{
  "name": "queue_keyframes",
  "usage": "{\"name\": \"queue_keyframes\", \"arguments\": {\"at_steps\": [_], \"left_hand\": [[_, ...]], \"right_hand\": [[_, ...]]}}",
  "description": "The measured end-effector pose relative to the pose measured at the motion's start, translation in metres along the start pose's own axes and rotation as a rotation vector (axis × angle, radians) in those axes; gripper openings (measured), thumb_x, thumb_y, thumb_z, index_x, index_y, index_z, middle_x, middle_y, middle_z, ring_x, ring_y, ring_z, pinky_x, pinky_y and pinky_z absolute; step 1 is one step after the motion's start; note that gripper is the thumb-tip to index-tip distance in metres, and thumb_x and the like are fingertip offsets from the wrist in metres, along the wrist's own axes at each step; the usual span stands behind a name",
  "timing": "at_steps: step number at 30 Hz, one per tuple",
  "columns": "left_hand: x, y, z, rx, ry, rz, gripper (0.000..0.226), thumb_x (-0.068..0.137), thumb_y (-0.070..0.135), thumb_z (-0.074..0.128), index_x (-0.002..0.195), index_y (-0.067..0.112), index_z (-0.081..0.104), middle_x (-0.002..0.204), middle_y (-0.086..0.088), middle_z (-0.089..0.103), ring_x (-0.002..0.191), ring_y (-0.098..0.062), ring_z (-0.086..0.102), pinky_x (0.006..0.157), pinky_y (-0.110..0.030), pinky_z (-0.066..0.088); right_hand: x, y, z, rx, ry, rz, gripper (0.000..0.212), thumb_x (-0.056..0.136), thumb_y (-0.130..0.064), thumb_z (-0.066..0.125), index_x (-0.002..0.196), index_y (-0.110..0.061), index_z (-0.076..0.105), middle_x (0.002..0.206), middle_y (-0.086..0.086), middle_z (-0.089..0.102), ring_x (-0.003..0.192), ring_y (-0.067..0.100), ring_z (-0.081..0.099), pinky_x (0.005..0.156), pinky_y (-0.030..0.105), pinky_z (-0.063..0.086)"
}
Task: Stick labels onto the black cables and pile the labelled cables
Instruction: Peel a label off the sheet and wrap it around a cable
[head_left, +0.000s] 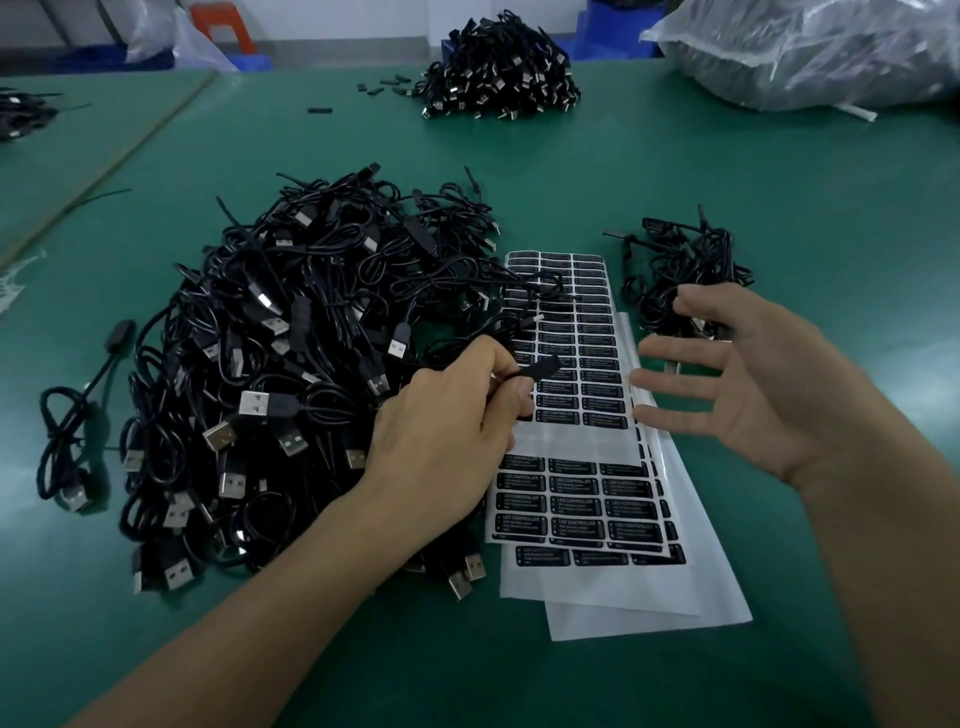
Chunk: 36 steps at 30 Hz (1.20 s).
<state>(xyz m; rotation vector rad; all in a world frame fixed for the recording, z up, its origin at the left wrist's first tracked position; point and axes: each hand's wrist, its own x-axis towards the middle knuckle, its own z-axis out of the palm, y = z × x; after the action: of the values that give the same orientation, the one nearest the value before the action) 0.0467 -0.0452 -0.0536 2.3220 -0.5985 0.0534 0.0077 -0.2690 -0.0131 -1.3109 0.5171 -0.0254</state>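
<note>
**Labelling bench, head view**

Green table (675, 171) with a large heap of cables (270, 364) at left and label sheets (576, 467) at centre. Left hand (447, 431) pinches one cable's black module (540, 368) above the sheets; right hand (737, 384) hovers, fingers spread, before a small cable pile (685, 270).

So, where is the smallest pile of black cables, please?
In the head view, the small pile of black cables lies on the green table, right of the white label sheets, just beyond the right hand.
</note>
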Motion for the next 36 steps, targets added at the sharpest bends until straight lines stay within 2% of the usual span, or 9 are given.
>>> {"name": "queue_keyframes", "arguments": {"at_steps": [5,10,19,22,24,26,28,31,36], "left_hand": [[0.001,0.001,0.0,0.015,-0.008,-0.009,0.013,0.097,0.052,0.037,0.093,0.041,0.045,0.085,0.031,0.07,0.068,0.003,0.066,0.065,-0.036,0.056],[0.0,0.0,0.001,0.039,-0.008,0.009,0.013,0.097,0.053,0.035,0.094,0.043,0.043,0.083,0.025,0.071,0.065,-0.001,0.066,0.064,-0.037,0.056],[0.0,0.002,0.002,0.05,0.011,0.015,0.011,0.098,0.05,0.035,0.093,0.042,0.041,0.089,0.035,0.069,0.062,-0.001,0.065,0.066,-0.036,0.054],[-0.001,0.002,0.002,0.046,0.018,0.029,0.007,0.099,0.048,0.035,0.093,0.044,0.037,0.087,0.031,0.07,0.064,0.0,0.064,0.065,-0.039,0.055],[-0.001,0.002,0.002,0.025,0.027,0.034,0.006,0.099,0.048,0.034,0.093,0.045,0.036,0.089,0.032,0.07,0.065,0.001,0.065,0.064,-0.04,0.055],[-0.001,0.002,0.002,0.01,0.034,0.04,0.006,0.098,0.049,0.034,0.093,0.045,0.036,0.09,0.032,0.07,0.064,0.003,0.065,0.062,-0.038,0.054],[0.0,0.001,0.002,0.003,0.038,0.056,0.007,0.098,0.048,0.035,0.093,0.044,0.037,0.088,0.033,0.069,0.062,0.006,0.061,0.056,-0.033,0.049],[-0.001,0.0,0.001,-0.019,0.033,0.072,0.006,0.098,0.046,0.038,0.095,0.042,0.041,0.083,0.029,0.068,0.06,0.01,0.057,0.052,-0.028,0.037],[-0.001,0.003,0.001,-0.153,0.01,0.101,0.013,0.098,0.044,0.038,0.104,0.036,0.048,0.075,0.009,0.065,0.061,-0.01,0.057,0.056,-0.042,0.048]], "right_hand": [[-0.003,-0.001,0.001,-0.032,0.013,-0.009,0.017,0.093,-0.04,0.066,0.107,-0.032,0.063,0.118,0.012,0.064,0.102,0.034,0.068,0.071,0.053,0.061],[-0.006,-0.004,0.005,-0.043,0.069,-0.035,0.023,0.093,-0.038,0.065,0.113,-0.027,0.06,0.118,0.012,0.062,0.103,0.031,0.066,0.075,0.048,0.061],[-0.009,-0.001,0.013,0.051,0.04,0.04,0.028,0.093,-0.031,0.067,0.118,-0.022,0.06,0.12,0.014,0.06,0.101,0.035,0.069,0.07,0.052,0.061],[-0.008,0.001,0.016,0.158,-0.02,0.03,0.01,0.094,-0.022,0.066,0.1,-0.016,0.068,0.104,0.012,0.068,0.079,0.028,0.074,0.067,0.043,0.061],[-0.005,0.003,0.018,0.099,-0.112,0.035,0.013,0.095,-0.013,0.062,0.097,-0.009,0.074,0.087,0.009,0.074,0.076,0.025,0.072,0.066,0.036,0.061],[-0.004,0.005,0.018,-0.035,-0.154,0.04,0.017,0.093,-0.003,0.061,0.107,0.0,0.071,0.09,0.015,0.075,0.077,0.024,0.071,0.064,0.03,0.06],[-0.004,0.006,0.017,-0.098,-0.162,0.048,0.017,0.087,0.005,0.065,0.103,0.003,0.069,0.091,0.021,0.075,0.069,0.022,0.072,0.057,0.024,0.058],[-0.005,0.006,0.016,-0.172,-0.171,0.037,0.016,0.081,0.003,0.072,0.096,-0.001,0.07,0.079,0.016,0.076,0.06,0.017,0.071,0.049,0.02,0.054],[-0.006,0.01,0.024,-0.214,-0.16,0.018,0.019,0.08,0.007,0.074,0.095,-0.002,0.068,0.07,0.012,0.073,0.055,0.014,0.068,0.047,0.019,0.052]]}}
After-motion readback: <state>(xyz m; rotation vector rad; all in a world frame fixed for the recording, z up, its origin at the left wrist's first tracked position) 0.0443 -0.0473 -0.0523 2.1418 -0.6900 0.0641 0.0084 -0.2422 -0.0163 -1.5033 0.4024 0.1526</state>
